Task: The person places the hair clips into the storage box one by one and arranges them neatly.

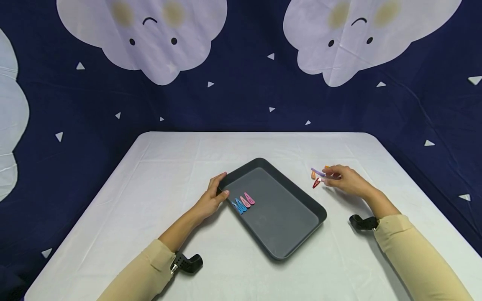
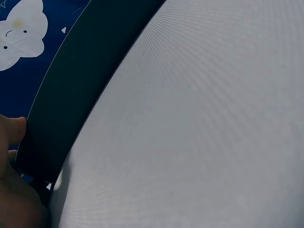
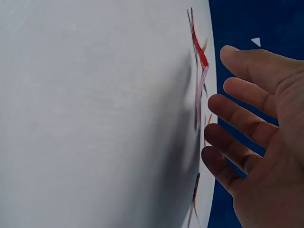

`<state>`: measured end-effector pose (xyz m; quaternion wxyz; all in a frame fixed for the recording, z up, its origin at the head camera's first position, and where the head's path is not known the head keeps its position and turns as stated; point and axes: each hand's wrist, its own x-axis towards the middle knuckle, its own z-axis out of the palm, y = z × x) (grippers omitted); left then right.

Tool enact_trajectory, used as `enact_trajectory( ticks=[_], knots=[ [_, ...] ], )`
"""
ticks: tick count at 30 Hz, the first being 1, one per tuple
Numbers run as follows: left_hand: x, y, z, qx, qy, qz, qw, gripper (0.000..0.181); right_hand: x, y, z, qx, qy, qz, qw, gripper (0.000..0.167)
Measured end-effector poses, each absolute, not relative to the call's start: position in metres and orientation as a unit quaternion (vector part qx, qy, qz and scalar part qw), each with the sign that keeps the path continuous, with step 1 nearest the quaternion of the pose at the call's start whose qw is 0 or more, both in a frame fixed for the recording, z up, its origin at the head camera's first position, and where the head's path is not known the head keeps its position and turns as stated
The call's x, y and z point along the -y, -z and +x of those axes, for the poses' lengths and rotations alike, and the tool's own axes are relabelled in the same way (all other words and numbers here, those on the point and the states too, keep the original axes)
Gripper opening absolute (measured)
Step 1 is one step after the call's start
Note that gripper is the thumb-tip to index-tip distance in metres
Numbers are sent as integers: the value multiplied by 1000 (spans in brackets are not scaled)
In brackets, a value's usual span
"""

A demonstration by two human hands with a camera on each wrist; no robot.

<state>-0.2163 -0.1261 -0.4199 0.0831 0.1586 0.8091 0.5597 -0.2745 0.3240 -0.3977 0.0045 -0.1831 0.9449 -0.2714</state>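
A dark grey baking tray (image 1: 288, 217) lies at an angle on the table. My left hand (image 1: 208, 202) holds its left corner, thumb over the rim and fingers along the outside; the left wrist view shows the thumb against the tray's wall (image 2: 71, 90). Inside, near that hand, two pink hair clips (image 1: 249, 198) and two blue hair clips (image 1: 241, 204) sit in a row. To the right of the tray, my right hand (image 1: 347, 180) hovers over loose snap clips: red (image 1: 316, 182), purple (image 1: 318, 172), orange (image 1: 313, 175) and pale pink (image 3: 201, 92). Its fingers are spread and partly hide them.
A white cloth covers the table (image 1: 169, 167). Behind it hangs a navy curtain (image 1: 241, 104) with clouds and small white triangles. Black wrist camera mounts (image 1: 188, 263) stick out from both sleeves, close above the cloth.
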Motion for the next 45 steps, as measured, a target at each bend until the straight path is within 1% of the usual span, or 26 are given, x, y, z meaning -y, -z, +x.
enact_trajectory(
  ticks=[10,17,27,34,45],
  knots=[
    [126,417,-214,-806,-567,140,97,61,-328,403,-267,-945,267,-188,2,41],
    [126,418,-214,-811,-560,134,102,63,-327,404,-258,-951,256,-172,9,41],
    [126,420,-215,-805,-569,129,110,62,-324,405,-245,-949,253,-186,-15,41],
    [126,420,-215,-806,-566,128,115,62,-322,403,-244,-960,237,-143,-35,42],
    [128,420,-217,-806,-566,132,114,63,-315,404,-252,-959,240,-149,-36,41]
  ],
)
